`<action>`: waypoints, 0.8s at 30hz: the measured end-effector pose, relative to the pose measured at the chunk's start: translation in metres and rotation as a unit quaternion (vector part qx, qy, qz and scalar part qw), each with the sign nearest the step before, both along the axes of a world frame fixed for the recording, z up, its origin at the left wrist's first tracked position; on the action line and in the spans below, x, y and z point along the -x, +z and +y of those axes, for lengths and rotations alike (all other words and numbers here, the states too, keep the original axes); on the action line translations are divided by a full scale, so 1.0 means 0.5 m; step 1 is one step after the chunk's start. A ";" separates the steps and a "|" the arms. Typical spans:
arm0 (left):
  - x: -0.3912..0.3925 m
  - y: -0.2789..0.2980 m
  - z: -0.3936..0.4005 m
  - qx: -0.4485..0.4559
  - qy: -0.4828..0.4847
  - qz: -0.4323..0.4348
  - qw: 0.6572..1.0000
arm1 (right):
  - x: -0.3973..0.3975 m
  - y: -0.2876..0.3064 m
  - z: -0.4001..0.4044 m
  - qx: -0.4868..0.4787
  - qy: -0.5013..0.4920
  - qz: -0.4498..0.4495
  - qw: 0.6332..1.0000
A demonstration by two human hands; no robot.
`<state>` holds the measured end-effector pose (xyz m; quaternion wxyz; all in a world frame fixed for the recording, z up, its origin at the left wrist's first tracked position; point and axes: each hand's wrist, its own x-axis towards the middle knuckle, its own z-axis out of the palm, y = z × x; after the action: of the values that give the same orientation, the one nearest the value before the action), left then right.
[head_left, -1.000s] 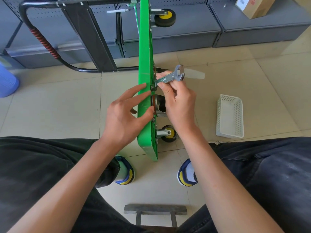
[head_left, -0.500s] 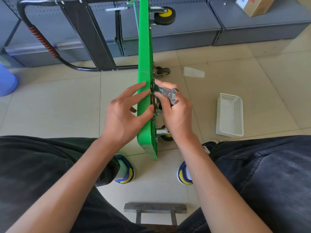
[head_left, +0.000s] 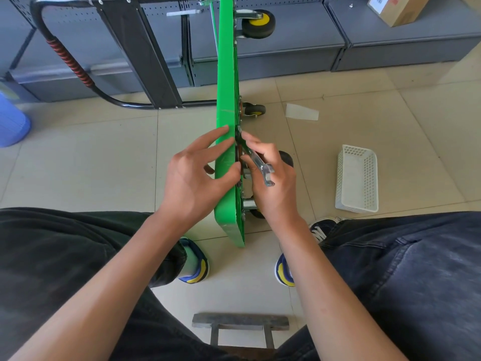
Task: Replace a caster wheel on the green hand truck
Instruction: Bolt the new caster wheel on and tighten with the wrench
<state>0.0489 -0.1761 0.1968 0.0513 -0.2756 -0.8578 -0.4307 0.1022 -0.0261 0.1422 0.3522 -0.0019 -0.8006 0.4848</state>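
A green truck deck stands on edge between a seated person's knees, the left hand pressing open fingers on it to steady it while the right hand grips a wrench at a caster's mounting.

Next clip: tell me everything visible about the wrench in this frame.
The wrench is a flat, silvery, metal-looking open-ended spanner. Its free open end sits near the knuckles of the right hand, pointing toward the person. The shaft slants up and left to the underside of the green hand truck, where its far end disappears at the deck edge, so the fastener cannot be made out. The right hand's fingers pinch the shaft. The left hand rests on the deck's other face, not on the wrench.
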 end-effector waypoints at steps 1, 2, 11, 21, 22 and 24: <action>0.000 0.000 0.000 0.000 0.000 -0.002 1.000 | -0.004 -0.004 -0.001 0.014 0.004 -0.004 1.000; 0.000 0.001 0.000 -0.001 0.000 -0.003 1.000 | -0.007 -0.009 -0.002 0.027 0.009 -0.005 1.000; 0.001 -0.001 -0.002 0.001 0.001 -0.006 1.000 | -0.007 -0.009 0.001 0.016 0.019 -0.027 0.999; 0.001 -0.002 0.000 -0.006 0.007 -0.013 1.000 | -0.005 0.002 0.002 -0.019 0.023 -0.037 0.999; 0.000 -0.002 0.000 -0.006 0.007 -0.013 1.000 | -0.004 0.001 0.004 -0.020 0.024 -0.037 0.999; 0.000 -0.002 0.001 -0.007 0.009 -0.014 1.000 | -0.003 0.000 0.004 -0.023 0.025 -0.037 0.999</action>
<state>0.0490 -0.1755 0.1960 0.0452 -0.2612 -0.8578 -0.4404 0.1036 -0.0239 0.1422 0.3101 0.0079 -0.8238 0.4745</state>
